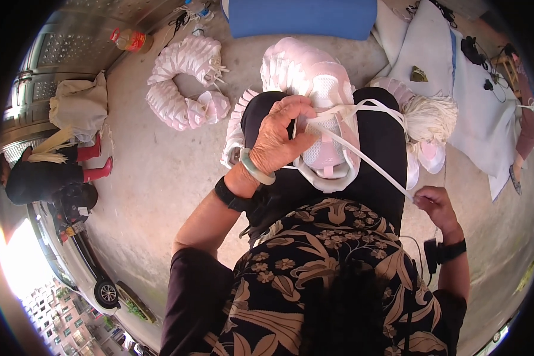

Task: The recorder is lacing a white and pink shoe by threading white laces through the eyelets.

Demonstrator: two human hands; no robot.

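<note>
On my lap lies a white and pink shoe upper, its heel opening toward me. More nested uppers stretch away from its far end. My left hand, with a pale bangle at the wrist, is closed around the left edge of the upper, thumb by the eyelets. A white shoelace runs from the eyelets down to the right, drawn straight. Its lower part is pinched in the fingers of my right hand. Another loop of lace crosses right toward a thick bundle of white laces by my right knee.
A curved row of nested uppers lies on the concrete floor to the left. A blue roll lies ahead, with white sheeting to the right. A bottle stands far left. Other people sit at both sides.
</note>
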